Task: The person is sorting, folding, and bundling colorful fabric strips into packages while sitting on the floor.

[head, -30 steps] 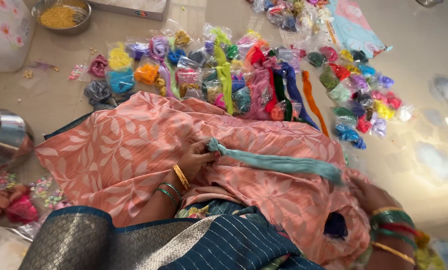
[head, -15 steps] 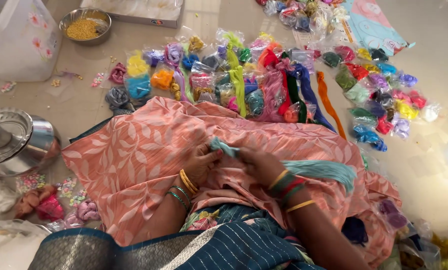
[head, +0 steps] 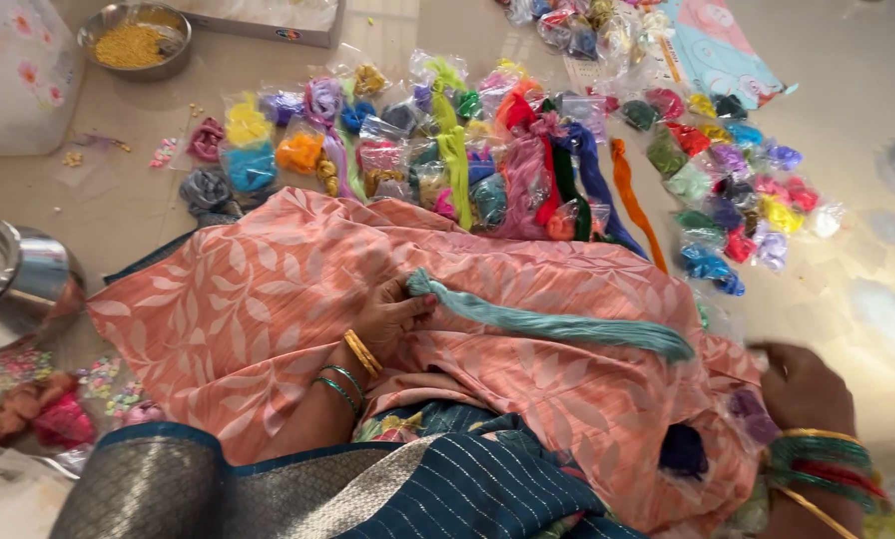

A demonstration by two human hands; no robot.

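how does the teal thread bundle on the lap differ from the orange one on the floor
The teal thread bundle lies across the peach cloth, one end pinched by the left hand; the orange thread bundle lies untouched on the floor. The teal one looks thicker, running nearly sideways; the orange one is thinner, running more up and down. Both are long, loose skeins out of bags.

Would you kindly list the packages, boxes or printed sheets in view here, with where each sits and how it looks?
Clear thread packets: small see-through bags of many-coloured thread, spread in rows beyond the peach cloth.
Flat box: top edge, pale lid, grey side with a small coloured mark.
Printed sheet: top right, light blue and pink.
White container: top left, pink flower print.
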